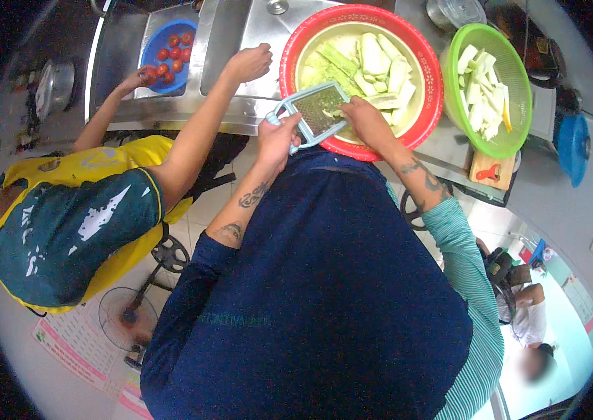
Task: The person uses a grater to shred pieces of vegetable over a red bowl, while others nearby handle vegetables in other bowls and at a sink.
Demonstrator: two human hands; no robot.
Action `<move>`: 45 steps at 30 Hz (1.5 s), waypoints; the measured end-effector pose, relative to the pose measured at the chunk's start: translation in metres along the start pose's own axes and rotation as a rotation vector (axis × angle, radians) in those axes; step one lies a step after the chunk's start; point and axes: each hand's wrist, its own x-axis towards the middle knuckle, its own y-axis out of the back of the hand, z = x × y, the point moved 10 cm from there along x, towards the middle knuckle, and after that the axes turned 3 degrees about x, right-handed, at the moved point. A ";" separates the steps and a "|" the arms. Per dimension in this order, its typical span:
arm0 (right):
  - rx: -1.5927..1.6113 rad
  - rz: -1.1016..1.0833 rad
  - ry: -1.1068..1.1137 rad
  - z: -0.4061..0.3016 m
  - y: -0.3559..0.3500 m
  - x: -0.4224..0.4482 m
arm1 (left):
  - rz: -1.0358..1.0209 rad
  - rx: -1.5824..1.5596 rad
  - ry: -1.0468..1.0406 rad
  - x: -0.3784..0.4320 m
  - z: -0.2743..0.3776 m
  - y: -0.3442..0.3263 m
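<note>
My left hand [277, 137] is closed around the handle of a grater with a light blue frame [319, 114], tilted over the near left rim of a red basin [429, 47]. At the grater's right edge, my right hand [366, 118] grips a pale green vegetable piece [334, 111] against the metal grating surface. Inside the red basin sits a cream-coloured bowl or basin holding peeled pale green vegetable chunks [373, 56] on the right and shredded vegetable [313, 73] on the left. My right fingers partly hide the piece they hold.
To the right, a green colander [525, 105] holds cut vegetable pieces, beside a wooden board [506, 170] with a red peeler [488, 172]. At the left, a co-worker in a yellow apron reaches over the steel sink [223, 79], one hand at a blue bowl [148, 50] of tomatoes. A fan [128, 317] stands behind.
</note>
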 end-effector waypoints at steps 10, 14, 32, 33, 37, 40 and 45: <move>-0.109 0.128 -0.125 -0.002 -0.012 0.011 | -0.002 0.011 -0.009 -0.002 0.002 -0.001; -0.169 0.114 -0.088 -0.013 -0.001 0.008 | -0.024 0.042 -0.004 -0.004 0.004 -0.005; -0.196 0.085 -0.208 0.002 -0.011 0.018 | 0.021 0.077 0.002 0.000 0.000 -0.001; -0.198 0.082 -0.208 0.002 -0.010 0.021 | 0.005 0.087 0.005 0.000 0.000 -0.001; -0.147 0.132 -0.250 0.007 -0.010 0.027 | -0.018 0.059 -0.015 -0.004 0.003 -0.003; -0.172 0.122 -0.191 0.007 -0.014 0.030 | -0.014 0.076 -0.012 -0.001 0.008 -0.006; -0.215 0.090 -0.211 0.004 -0.015 0.037 | -0.011 0.043 0.009 0.000 0.000 -0.003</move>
